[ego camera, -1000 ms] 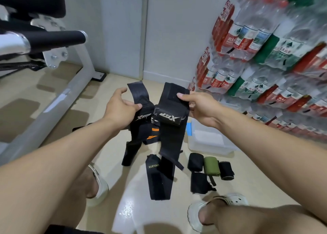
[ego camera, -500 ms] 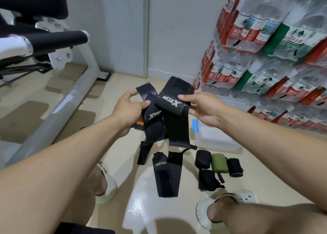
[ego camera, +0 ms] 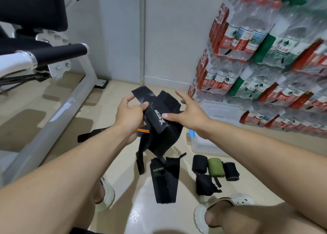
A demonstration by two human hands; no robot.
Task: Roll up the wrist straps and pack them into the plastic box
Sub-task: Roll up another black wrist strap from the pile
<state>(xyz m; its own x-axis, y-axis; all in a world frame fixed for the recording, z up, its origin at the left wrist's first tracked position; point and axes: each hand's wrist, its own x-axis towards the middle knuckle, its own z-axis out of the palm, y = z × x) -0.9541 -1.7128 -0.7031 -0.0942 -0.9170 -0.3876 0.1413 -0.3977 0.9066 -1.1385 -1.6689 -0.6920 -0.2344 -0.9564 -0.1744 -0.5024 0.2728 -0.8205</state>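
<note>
Above the floor (ego camera: 123,207), between both hands: black wrist straps held for rolling.

Largest first: the clear plastic box (ego camera: 219,113) stands on the floor to the right, just beyond the right hand (ego camera: 188,115). The held wrist straps (ego camera: 159,132) hang with their long axis running down toward the floor. The left hand (ego camera: 129,116) grips their upper end, fingers and thumb curled round the fabric. The right hand's fingers are spread wide; only the thumb touches the labelled band. Rolling likely calls for the right hand, which is nearer the box. Four rolled straps (ego camera: 215,167) lie on the floor beside the box.
</note>
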